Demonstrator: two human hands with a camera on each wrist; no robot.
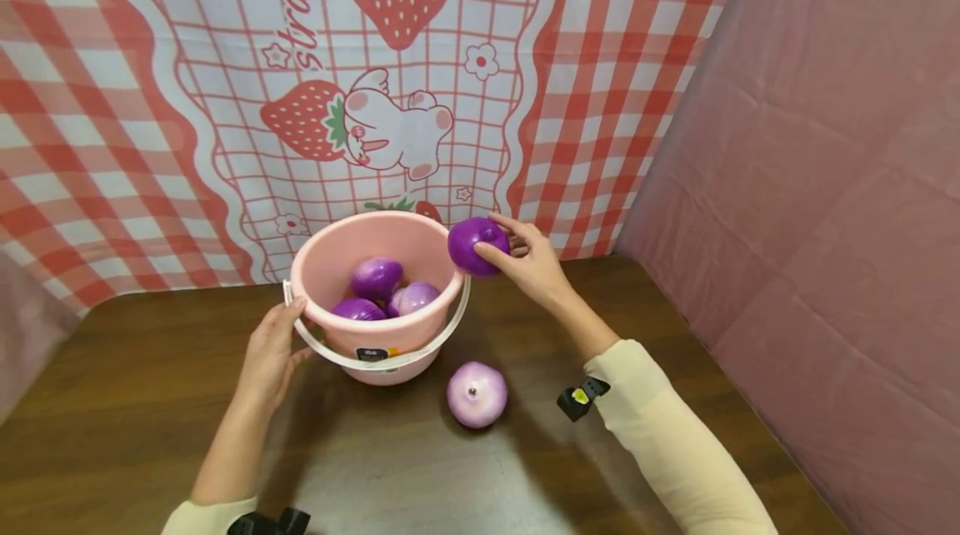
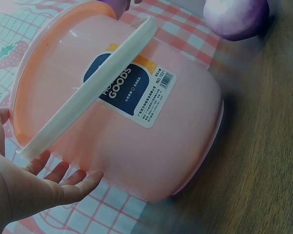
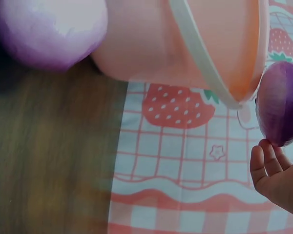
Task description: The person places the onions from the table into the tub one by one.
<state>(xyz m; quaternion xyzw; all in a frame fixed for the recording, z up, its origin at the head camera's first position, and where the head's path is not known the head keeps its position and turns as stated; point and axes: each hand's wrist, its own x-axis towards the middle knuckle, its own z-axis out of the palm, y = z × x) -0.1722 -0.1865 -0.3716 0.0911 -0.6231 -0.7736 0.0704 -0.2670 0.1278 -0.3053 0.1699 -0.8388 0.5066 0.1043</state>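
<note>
A pink bucket (image 1: 322, 268) stands on the table, its white handle (image 2: 83, 95) hanging down across the front. My left hand (image 1: 272, 345) holds the bucket at its left rim, thumb at the lip and fingers against the outside wall. Beside the right rim, my right hand (image 1: 534, 262) grips a dark purple onion (image 1: 471, 245) between thumb and fingers. Inside the bucket lie a purple onion (image 1: 377, 277), a second one (image 1: 358, 309) and a paler one (image 1: 417, 297). Another pale onion (image 1: 477, 395) sits on the table, right of the bucket's base.
Behind the bucket hangs a red and white checked cloth (image 1: 600, 118) with strawberry prints. A pink cloth (image 1: 795, 152) closes off the right side. The brown wooden table (image 1: 390, 468) extends in front of the bucket.
</note>
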